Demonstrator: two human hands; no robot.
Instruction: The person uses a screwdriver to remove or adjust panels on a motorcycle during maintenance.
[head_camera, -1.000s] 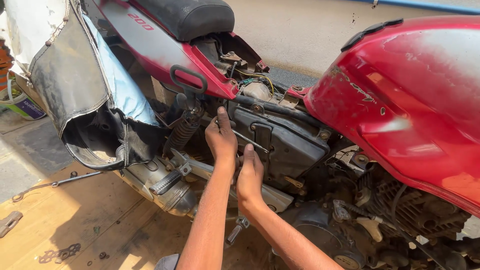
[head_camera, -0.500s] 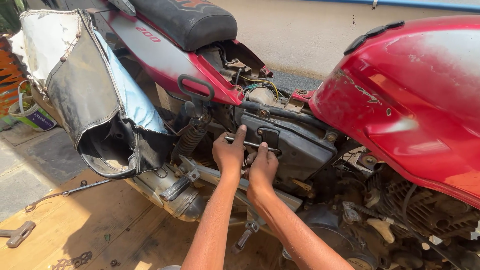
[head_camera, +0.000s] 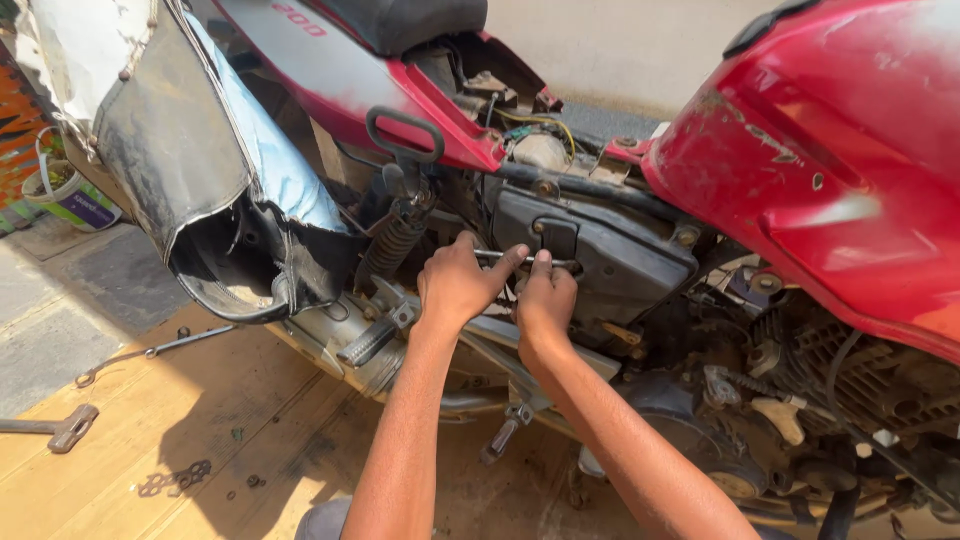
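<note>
Metal tool: thin steel rod (head_camera: 500, 256), level against the motorcycle's dark side cover (head_camera: 600, 250), below the red fuel tank (head_camera: 830, 150).
Left hand: left hand (head_camera: 458, 285) reaches up, forearm straight, fingers curled around the rod's left part.
Right hand: right hand (head_camera: 545, 300) just beside it, wrist bent, fingers closed on the rod's right end.
Floor: spanner (head_camera: 150, 352) on plywood.

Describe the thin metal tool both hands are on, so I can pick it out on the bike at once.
Start at the red fuel tank and drop left to the dark grey side cover below the seat. Across its lower left edge lies a slim silver rod tool, held level by the left hand and right hand. It is the only bright, straight bar there.
</note>
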